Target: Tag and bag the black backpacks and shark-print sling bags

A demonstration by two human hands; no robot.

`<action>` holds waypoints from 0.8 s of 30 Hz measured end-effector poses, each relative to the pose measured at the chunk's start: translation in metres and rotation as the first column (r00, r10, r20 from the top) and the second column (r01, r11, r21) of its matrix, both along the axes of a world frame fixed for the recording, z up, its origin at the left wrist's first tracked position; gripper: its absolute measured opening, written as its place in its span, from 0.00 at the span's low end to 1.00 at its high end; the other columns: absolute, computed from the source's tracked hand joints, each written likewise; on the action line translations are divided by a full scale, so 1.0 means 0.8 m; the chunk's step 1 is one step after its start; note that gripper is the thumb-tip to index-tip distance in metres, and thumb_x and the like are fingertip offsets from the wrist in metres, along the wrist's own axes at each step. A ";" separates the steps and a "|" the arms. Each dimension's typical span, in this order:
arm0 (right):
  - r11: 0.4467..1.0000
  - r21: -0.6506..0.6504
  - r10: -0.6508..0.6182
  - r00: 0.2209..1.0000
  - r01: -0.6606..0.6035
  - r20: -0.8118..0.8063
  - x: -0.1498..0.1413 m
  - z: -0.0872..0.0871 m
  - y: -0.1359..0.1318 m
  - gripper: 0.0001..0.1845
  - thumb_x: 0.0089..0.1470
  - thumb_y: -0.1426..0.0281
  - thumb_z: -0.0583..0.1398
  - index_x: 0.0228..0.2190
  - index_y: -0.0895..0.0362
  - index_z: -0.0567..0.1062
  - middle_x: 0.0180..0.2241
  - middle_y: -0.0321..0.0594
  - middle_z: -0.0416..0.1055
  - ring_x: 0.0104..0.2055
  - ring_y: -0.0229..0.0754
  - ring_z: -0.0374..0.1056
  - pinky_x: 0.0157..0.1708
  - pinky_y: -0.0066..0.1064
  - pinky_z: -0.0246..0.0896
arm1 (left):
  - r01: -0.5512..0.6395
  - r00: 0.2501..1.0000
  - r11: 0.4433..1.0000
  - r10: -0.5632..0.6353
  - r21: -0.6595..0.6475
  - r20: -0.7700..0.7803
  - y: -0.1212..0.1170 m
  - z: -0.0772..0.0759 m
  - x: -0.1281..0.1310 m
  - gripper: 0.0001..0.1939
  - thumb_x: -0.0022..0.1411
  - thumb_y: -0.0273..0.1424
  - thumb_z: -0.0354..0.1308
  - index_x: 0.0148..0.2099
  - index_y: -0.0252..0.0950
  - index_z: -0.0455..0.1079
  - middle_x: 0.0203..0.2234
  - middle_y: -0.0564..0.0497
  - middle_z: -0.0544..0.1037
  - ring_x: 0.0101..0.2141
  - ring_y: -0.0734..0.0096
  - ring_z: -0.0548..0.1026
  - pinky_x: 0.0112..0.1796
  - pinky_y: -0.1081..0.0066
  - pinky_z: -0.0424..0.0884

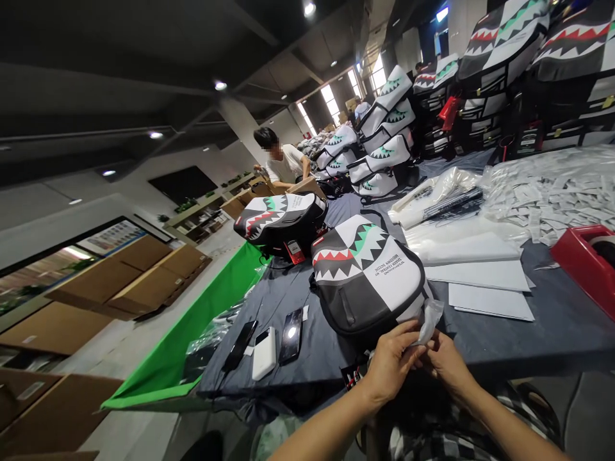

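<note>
A black, white and grey backpack (368, 275) with a red and green shark-teeth print lies on the dark cloth-covered table, its base toward me. Both hands meet at its near right corner. My left hand (394, 358) pinches a crumpled piece of whitish, translucent plastic wrap (431, 319). Close against it, my right hand (444, 360) has its fingers closed at the lower end of the same wrap. What lies between the fingertips is partly hidden. A tag (352, 376) hangs at the table edge near my left wrist.
Two phones (291, 335) (240, 346) and a white power bank (264, 353) lie left. Another backpack (278, 221) is behind. White sheets (490, 301), plastic bags (442, 198) and a red tape dispenser (589, 266) are right. A green-sided bin (192, 326) adjoins the table. A person (286, 160) works beyond.
</note>
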State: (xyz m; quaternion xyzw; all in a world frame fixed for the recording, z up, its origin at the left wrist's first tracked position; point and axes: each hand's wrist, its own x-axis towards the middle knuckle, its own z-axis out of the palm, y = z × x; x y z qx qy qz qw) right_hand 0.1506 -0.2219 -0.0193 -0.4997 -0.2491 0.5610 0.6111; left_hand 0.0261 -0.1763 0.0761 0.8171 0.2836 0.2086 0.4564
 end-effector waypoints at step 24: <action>0.999 0.030 0.046 0.759 -0.035 -0.650 0.047 0.010 -0.061 0.21 0.43 0.63 0.72 0.38 0.57 0.75 0.16 0.20 0.51 0.14 0.23 0.31 0.11 0.12 0.37 | 0.314 0.941 0.579 -0.088 0.753 -0.326 0.000 -0.045 -0.013 0.24 0.72 0.24 0.40 0.65 0.25 0.63 0.58 0.26 0.72 0.49 0.52 0.80 0.44 0.60 0.77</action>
